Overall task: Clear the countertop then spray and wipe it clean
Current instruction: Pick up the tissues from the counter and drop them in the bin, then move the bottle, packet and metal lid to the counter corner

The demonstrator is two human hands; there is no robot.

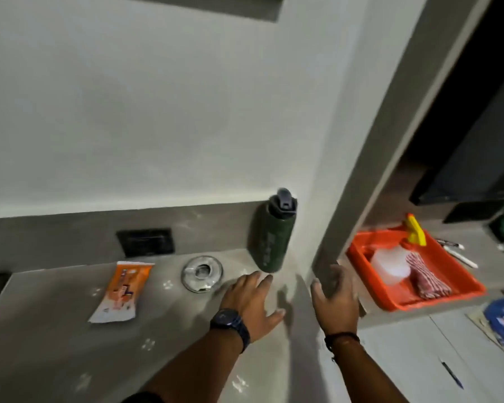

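from the head view: a grey countertop (56,330) with white smears, on it an orange packet (120,289) lying flat, a round metal ashtray (202,273) just beside, and a green bottle (271,237) upright in the corner against the wall. left hand (252,301) with a dark watch, flat and fingers spread over the counter near the bottle, holding nothing; right hand (335,298) also open and empty, fingers at the edge of the grey partition (370,170). to the right, on a shelf, an orange tray (361,257) holding a spray bottle (390,261) with yellow trigger and a red striped cloth (428,279) touching it.
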